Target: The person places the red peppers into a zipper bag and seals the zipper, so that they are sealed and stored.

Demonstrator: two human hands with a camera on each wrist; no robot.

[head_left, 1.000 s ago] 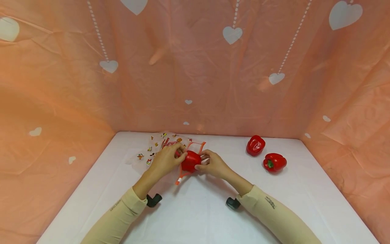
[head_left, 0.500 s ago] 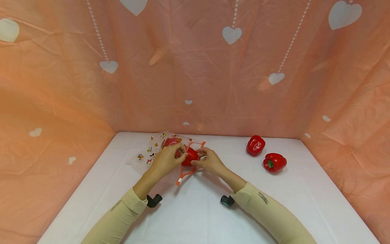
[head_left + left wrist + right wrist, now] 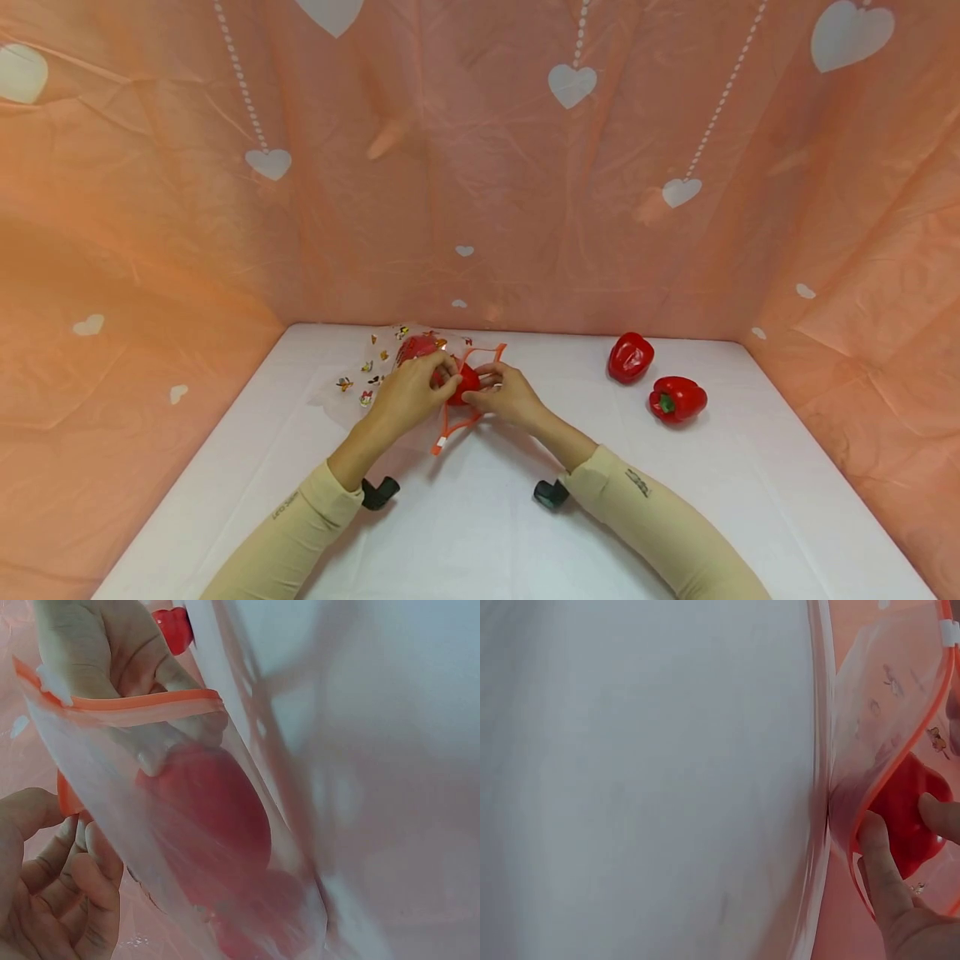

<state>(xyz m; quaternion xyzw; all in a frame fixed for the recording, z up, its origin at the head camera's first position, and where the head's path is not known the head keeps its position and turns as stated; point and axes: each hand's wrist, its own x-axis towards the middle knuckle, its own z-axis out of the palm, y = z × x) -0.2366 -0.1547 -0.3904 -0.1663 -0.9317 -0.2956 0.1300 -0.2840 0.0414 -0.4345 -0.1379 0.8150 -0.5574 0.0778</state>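
A clear zip bag (image 3: 352, 398) with small cartoon prints and an orange zip edge lies at the table's back left, its mouth spread apart. My left hand (image 3: 412, 390) pinches the orange edge (image 3: 69, 796) between thumb and fingers. In the bag's mouth, my right hand (image 3: 512, 397) holds a red bell pepper (image 3: 909, 814) by its end. Through the plastic in the left wrist view, that pepper (image 3: 214, 817) shows mostly inside, against another red shape (image 3: 266, 919) deeper down. Parts of the right fingers are also behind the film.
Two red bell peppers, one farther back (image 3: 630, 358) and one nearer (image 3: 677, 400) with its green stem showing, lie on the right of the white table (image 3: 465, 533). Orange sheeting (image 3: 495, 208) with white hearts encloses the back and sides.
My right hand has moved left, pushing the pepper farther into the bag's mouth, so less of it shows outside. The left hand has stayed in place on the bag's edge.
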